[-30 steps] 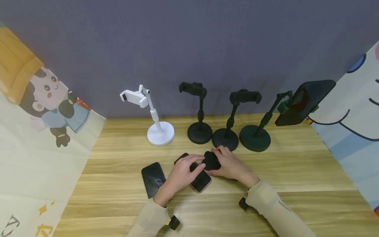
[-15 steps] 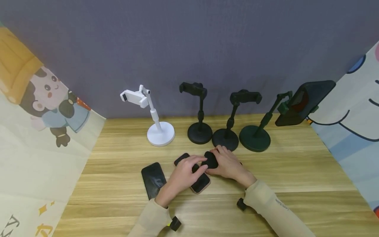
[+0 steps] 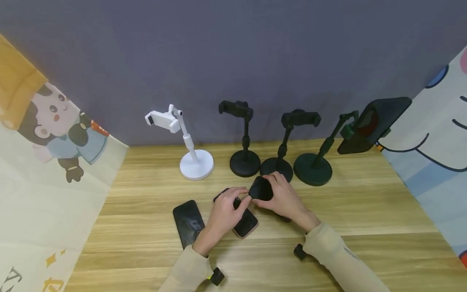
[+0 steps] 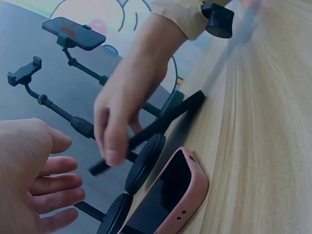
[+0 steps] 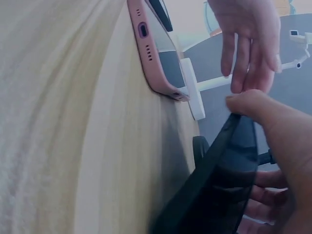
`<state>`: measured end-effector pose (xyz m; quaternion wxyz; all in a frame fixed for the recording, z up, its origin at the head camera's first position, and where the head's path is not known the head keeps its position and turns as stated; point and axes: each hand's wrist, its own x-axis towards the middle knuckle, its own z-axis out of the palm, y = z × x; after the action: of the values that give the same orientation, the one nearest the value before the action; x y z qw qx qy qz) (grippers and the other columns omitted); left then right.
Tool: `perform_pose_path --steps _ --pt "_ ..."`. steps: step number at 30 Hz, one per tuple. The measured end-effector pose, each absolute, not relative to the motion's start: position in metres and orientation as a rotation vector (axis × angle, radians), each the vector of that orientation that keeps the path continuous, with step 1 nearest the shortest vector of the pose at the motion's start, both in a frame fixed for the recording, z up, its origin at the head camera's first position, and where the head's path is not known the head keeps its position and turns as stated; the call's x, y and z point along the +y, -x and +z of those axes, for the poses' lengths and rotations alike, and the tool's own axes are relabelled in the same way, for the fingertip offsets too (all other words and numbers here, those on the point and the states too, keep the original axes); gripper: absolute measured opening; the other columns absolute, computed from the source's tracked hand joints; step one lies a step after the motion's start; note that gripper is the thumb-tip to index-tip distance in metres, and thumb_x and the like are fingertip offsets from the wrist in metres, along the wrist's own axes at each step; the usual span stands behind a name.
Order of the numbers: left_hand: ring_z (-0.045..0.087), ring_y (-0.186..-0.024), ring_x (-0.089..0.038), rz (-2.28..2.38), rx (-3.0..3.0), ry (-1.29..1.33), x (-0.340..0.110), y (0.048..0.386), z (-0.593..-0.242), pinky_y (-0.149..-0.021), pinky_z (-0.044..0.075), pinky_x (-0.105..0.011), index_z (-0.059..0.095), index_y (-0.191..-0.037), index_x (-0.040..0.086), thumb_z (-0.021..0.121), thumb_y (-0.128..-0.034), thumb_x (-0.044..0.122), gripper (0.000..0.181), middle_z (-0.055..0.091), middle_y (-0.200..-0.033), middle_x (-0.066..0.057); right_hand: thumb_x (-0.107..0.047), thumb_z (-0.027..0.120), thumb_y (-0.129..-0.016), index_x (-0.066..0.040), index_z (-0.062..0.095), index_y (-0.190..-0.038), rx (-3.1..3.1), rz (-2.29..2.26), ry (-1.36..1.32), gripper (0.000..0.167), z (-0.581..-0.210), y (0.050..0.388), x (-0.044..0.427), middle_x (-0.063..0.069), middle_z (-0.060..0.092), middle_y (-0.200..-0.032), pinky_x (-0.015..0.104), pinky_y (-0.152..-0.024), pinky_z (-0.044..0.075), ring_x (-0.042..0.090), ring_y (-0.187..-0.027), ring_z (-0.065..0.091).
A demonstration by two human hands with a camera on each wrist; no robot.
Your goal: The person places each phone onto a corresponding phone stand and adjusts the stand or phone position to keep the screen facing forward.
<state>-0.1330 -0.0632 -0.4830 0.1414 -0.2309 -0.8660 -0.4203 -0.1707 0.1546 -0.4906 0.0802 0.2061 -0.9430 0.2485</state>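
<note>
My right hand (image 3: 286, 200) grips a black phone (image 3: 262, 188) by its edges, thumb on one side and fingers on the other. In the left wrist view this phone (image 4: 168, 117) is held at a slant, at least partly off the table. My left hand (image 3: 223, 211) hovers with loosely bent fingers over a phone in a pink case (image 3: 247, 225). It holds nothing, and its fingers (image 4: 58, 183) look apart from the black phone in the left wrist view. Another dark phone (image 3: 187, 219) lies to the left, partly covered by my left wrist.
Along the back of the wooden table stand a white phone stand (image 3: 197, 164), a black stand (image 3: 245, 163), a second black stand (image 3: 282, 162) and a dark green stand (image 3: 313, 169). The green one carries a phone (image 3: 386, 121). A grey panel (image 3: 233, 61) rises behind them.
My right hand has raised and tilted the black phone, bringing it slightly toward the stands. The left hand stays nearly in place. The head view has shifted a little.
</note>
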Motion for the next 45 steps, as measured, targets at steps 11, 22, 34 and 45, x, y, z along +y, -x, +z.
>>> perform_pose_path --steps 11,22,34,45 --pt "0.070 -0.111 -0.022 -1.205 -2.545 0.608 -0.060 0.132 -0.483 -0.092 0.059 -0.040 0.075 -0.118 0.007 0.070 -0.0993 0.024 0.026 0.075 -0.118 -0.007 -0.040 0.091 -0.076 0.004 0.056 -0.138 -2.619 0.997 -0.523 0.083 -0.486 0.165 0.158 0.018 0.055 -0.127 0.053 -0.099 0.051 0.035 -0.117 0.055" --pt "0.070 -0.110 -0.026 -1.250 -2.582 0.610 -0.054 0.129 -0.485 -0.090 0.059 -0.042 0.071 -0.126 0.003 0.070 -0.0989 0.023 0.033 0.073 -0.119 -0.011 -0.033 0.092 -0.076 -0.001 0.054 -0.142 -2.337 1.157 -0.570 0.083 -0.486 0.163 0.158 0.018 0.055 -0.124 0.047 -0.080 0.055 0.029 -0.097 0.059" --pt "0.070 -0.112 -0.028 -1.341 -2.463 0.596 -0.046 0.129 -0.489 -0.089 0.060 -0.043 0.061 -0.137 0.002 0.075 -0.0951 0.019 0.047 0.067 -0.128 -0.018 -0.064 0.076 -0.084 -0.003 0.053 -0.146 -2.215 1.246 -0.536 0.090 -0.483 0.159 0.152 0.020 0.055 -0.125 0.052 -0.087 0.051 0.033 -0.105 0.059" --pt "0.067 -0.118 -0.027 -1.381 -2.395 0.603 -0.037 0.127 -0.493 -0.094 0.059 -0.038 0.056 -0.143 0.003 0.075 -0.0966 0.022 0.054 0.064 -0.134 -0.017 -0.061 0.079 -0.083 0.003 0.055 -0.141 -2.029 1.369 -0.521 0.090 -0.472 0.157 0.144 0.025 0.054 -0.121 0.024 -0.095 0.048 0.038 -0.100 0.058"
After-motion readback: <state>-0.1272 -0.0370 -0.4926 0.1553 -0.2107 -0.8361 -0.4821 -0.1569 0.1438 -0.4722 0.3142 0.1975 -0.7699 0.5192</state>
